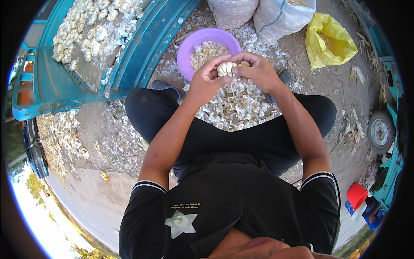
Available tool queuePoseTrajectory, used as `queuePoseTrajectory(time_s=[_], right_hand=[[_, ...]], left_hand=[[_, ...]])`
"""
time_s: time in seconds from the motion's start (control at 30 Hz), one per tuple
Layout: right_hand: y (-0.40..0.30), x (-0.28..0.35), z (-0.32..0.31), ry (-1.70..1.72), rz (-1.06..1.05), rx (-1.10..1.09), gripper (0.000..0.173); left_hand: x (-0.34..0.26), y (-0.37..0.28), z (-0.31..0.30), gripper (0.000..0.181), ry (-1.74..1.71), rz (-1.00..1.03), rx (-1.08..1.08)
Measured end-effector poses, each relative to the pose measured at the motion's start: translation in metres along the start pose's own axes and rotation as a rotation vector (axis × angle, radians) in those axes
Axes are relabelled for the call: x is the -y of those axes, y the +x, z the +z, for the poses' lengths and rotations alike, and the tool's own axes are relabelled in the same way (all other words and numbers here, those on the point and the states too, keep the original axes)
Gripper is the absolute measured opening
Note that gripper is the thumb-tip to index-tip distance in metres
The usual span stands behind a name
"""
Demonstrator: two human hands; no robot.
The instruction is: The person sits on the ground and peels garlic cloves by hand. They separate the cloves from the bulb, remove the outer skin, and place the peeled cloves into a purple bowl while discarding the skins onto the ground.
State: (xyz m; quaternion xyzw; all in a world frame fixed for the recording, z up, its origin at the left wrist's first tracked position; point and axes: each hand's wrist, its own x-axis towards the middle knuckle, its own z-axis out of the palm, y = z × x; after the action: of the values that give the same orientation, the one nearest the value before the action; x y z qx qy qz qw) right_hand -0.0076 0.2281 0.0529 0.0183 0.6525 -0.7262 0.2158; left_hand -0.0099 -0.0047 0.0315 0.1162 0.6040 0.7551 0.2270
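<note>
A white garlic bulb is held between both hands, above the near rim of a purple plastic basin. My left hand grips it from the left, thumb underneath and fingers curled around the top. From the other side my right hand presses its thumb and fingertips against the bulb. A small yellowish piece, apparently a garlic clove, shows within the right hand's curled fingers. Loose garlic cloves lie in the basin. Below the hands, a heap of papery garlic skins covers the ground between my legs.
Many garlic bulbs lie on the blue metal truck bed at left. Two white woven sacks and a yellow plastic bag stand beyond the basin. Right are a vehicle wheel and a red bucket.
</note>
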Motion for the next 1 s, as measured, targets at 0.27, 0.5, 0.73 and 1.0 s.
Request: queuePoseTrajectory(time_s=[0.27, 0.5, 0.73, 1.0], right_hand=[[0.010, -0.012, -0.012, 0.418, 0.068, 0.032, 0.022], [-0.003, -0.001, 0.003, -0.095, -0.038, -0.050, 0.030], [0.000, 0.003, 0.011, -0.096, 0.011, -0.065, 0.032], [0.001, -0.005, 0.002, 0.037, 0.013, -0.031, 0.027]], left_hand=[[0.002, 0.004, 0.000, 0.057, -0.130, 0.002, -0.069], [0.006, 0.004, 0.004, 0.046, 0.003, -0.001, -0.053], [0.011, 0.003, 0.002, 0.049, 0.009, 0.037, -0.081], [0.004, 0.002, -0.003, 0.051, -0.089, -0.034, -0.087]])
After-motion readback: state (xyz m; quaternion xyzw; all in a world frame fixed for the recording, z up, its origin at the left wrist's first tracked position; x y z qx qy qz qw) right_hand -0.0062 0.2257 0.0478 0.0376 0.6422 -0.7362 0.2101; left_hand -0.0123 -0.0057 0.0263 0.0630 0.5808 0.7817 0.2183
